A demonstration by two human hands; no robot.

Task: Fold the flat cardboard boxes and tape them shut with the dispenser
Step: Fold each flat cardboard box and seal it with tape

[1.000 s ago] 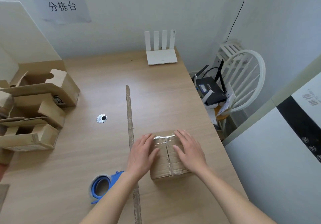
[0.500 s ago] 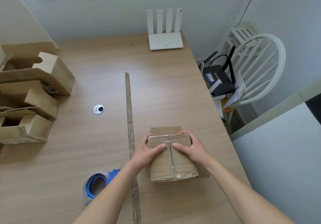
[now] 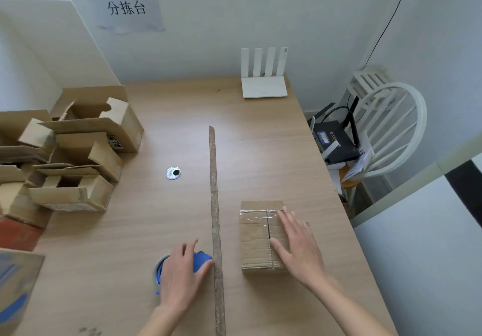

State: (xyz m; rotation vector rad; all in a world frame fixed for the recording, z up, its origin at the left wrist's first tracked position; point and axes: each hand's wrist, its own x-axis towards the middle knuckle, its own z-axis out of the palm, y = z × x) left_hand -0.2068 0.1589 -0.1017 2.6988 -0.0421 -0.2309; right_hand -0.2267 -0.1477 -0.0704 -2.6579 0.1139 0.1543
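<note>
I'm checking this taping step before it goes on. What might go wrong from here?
The box has tape only across its far end, so the centre seam may spring open if the right hand lifts. The left hand covers the blue tape dispenser, which lies against the long strip; lifting it may knock the strip.

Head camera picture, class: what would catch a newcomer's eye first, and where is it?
Two hands near the desk's front edge: the right hand lies flat on a taped cardboard box, and the left hand covers a blue tape dispenser. A long wooden strip runs between them; open boxes pile up at left.
</note>
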